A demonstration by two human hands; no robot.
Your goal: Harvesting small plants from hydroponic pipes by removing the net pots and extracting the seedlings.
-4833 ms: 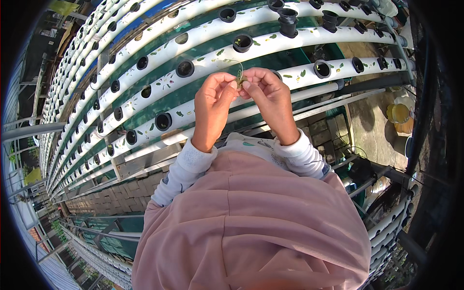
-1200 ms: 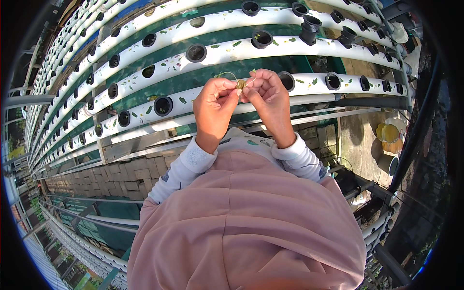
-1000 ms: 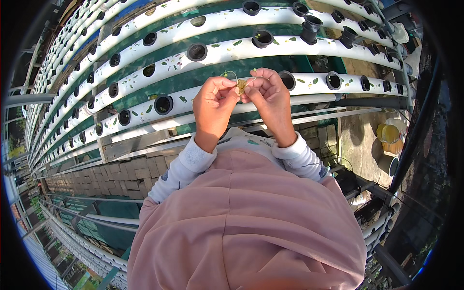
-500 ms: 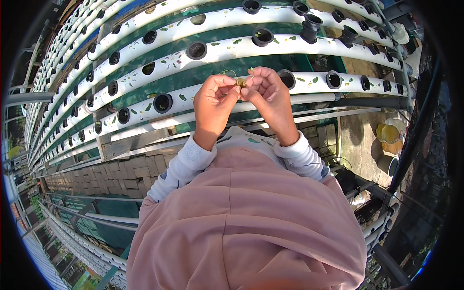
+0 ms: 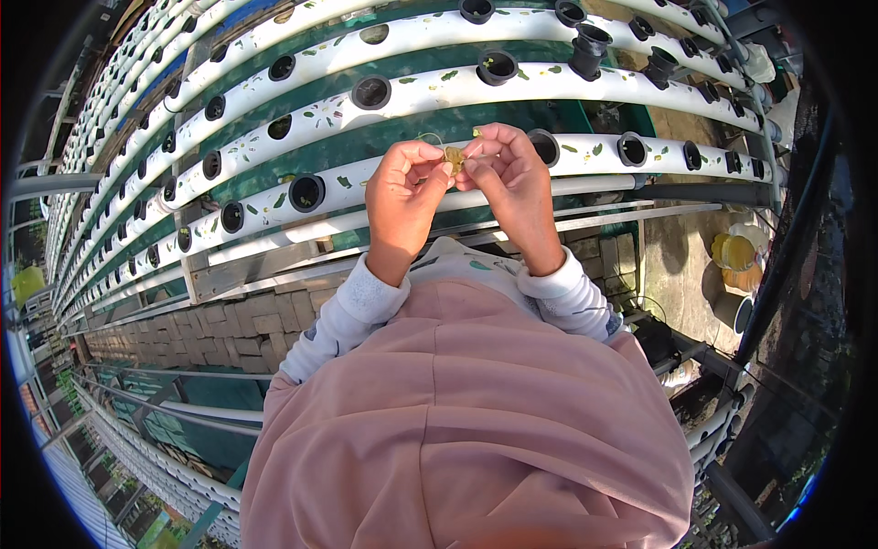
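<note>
In front of my body, my left hand [image 5: 401,206] and my right hand [image 5: 519,201] meet over a white pipe. Both pinch a small yellow-brown piece [image 5: 455,160], which looks like the soft plug of a seedling. A thin green stem curls up beside my left fingertips, and a little green leaf [image 5: 476,133] shows at my right index finger. My fingers cover part of the piece. The nearest white pipe [image 5: 663,152] runs behind my hands, with a black cup [image 5: 307,193] in a hole to the left and another black cup [image 5: 543,147] close beyond my right hand.
Several more white pipes with round holes run in rows beyond, strewn with bits of leaf. Tall black cups [image 5: 588,53] stick up at the far right. Yellow containers [image 5: 734,250] stand on the ground at right. Paving bricks [image 5: 238,325] lie below the pipes at left.
More of the yellow-brown piece now shows between my fingertips, facing up. My right fingers have shifted slightly on it; both hands stay in nearly the same place.
</note>
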